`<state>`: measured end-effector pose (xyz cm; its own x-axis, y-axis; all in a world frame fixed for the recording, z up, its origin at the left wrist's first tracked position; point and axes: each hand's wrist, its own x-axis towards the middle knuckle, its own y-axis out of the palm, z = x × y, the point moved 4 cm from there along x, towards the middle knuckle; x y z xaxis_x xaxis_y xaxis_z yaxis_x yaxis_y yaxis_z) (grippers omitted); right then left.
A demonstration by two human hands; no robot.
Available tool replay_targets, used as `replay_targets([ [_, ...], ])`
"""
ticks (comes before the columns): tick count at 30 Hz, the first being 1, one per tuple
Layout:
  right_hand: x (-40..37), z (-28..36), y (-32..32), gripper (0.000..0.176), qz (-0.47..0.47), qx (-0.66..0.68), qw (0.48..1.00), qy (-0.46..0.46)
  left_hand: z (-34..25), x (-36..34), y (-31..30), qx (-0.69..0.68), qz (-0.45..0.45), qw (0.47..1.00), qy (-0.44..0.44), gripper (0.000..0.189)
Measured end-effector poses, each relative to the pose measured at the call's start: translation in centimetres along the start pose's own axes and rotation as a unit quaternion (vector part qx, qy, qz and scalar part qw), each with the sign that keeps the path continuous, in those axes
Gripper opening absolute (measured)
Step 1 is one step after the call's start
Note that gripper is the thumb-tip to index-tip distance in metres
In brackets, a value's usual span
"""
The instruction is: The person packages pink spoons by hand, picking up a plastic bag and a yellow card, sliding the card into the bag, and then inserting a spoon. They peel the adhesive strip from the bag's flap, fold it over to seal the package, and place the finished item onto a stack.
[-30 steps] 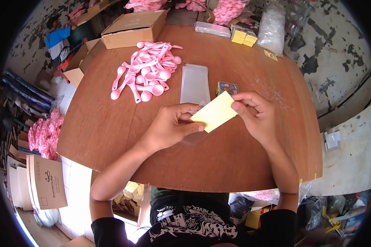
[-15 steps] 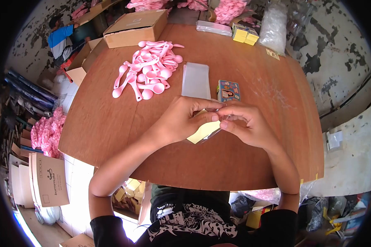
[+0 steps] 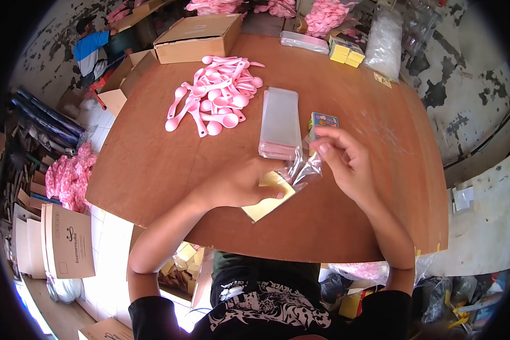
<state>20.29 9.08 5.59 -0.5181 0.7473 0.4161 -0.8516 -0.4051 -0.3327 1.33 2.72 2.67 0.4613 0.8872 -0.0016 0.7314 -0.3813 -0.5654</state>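
My left hand [image 3: 249, 184] is closed on a yellow card [image 3: 266, 209] inside a clear plastic bag [image 3: 305, 170], its thumb lying flat on the yellow face. The bag's loose end stretches up and to the right. At that end my right hand [image 3: 348, 164] has thumb and forefinger close together on the thin plastic; the exact contact is hard to make out. Just beyond the hands lies a stack of clear plastic bags [image 3: 280, 119]. Partly behind my right fingers sits a small stack of colourful printed cards [image 3: 326, 120].
A heap of pink spoons [image 3: 215, 96] lies left of the bags on the wooden table [image 3: 153, 181]. Along the far edge stand a cardboard box [image 3: 198, 38], yellow packs [image 3: 345, 52] and a plastic roll [image 3: 384, 45]. A person in blue [image 3: 92, 48] is at far left.
My right hand has moved away from my left, drawing the bag's loose end out between them. My left hand has lowered slightly with the yellow card. The view has shifted a little.
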Motion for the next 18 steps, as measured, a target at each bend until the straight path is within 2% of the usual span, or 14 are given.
replay_targets([
  [1, 0.7, -0.7, 0.7, 0.022, -0.048, 0.067, 0.995, 0.051, 0.1, -0.2, 0.1, 0.019, 0.023, 0.999, 0.011, 0.034],
  [2, 1.6, -1.0, 1.5, 0.022, -0.047, 0.067, 0.995, 0.050, 0.3, -0.4, 0.4, 0.002, 0.077, 0.997, -0.030, 0.033],
  [3, 2.8, -0.8, 2.1, 0.022, -0.040, -0.096, 0.994, -0.030, 0.7, -0.4, 0.6, -0.005, 0.109, 0.994, 0.000, 0.033],
  [4, 3.9, -0.7, 3.0, 0.022, -0.032, -0.257, 0.960, -0.110, 1.2, -0.3, 1.0, -0.012, 0.141, 0.990, 0.031, 0.032],
  [6, 6.6, -2.0, 5.6, 0.028, 0.014, -0.413, 0.879, -0.238, 1.5, -0.2, 1.3, -0.014, 0.159, 0.985, 0.067, 0.032],
  [8, 10.2, -4.3, 8.1, 0.020, 0.073, -0.306, 0.939, -0.141, 1.2, -0.4, 1.5, -0.016, 0.176, 0.979, 0.101, 0.032],
  [10, 13.5, -6.0, 10.1, 0.017, 0.053, -0.307, 0.949, -0.053, 1.0, -0.5, 1.5, -0.041, 0.203, 0.973, 0.106, 0.037],
  [14, 17.5, -7.6, 12.4, 0.024, 0.022, -0.359, 0.933, -0.006, 1.1, -0.6, 1.6, -0.054, 0.187, 0.972, 0.131, 0.037],
  [16, 18.6, -8.2, 12.8, 0.025, 0.046, -0.391, 0.918, 0.052, 1.3, -0.5, 1.6, -0.060, 0.180, 0.975, 0.116, 0.036],
  [18, 19.0, -8.4, 12.5, 0.024, 0.068, -0.399, 0.912, 0.062, 1.1, -0.6, 1.6, -0.061, 0.178, 0.975, 0.116, 0.035],
])
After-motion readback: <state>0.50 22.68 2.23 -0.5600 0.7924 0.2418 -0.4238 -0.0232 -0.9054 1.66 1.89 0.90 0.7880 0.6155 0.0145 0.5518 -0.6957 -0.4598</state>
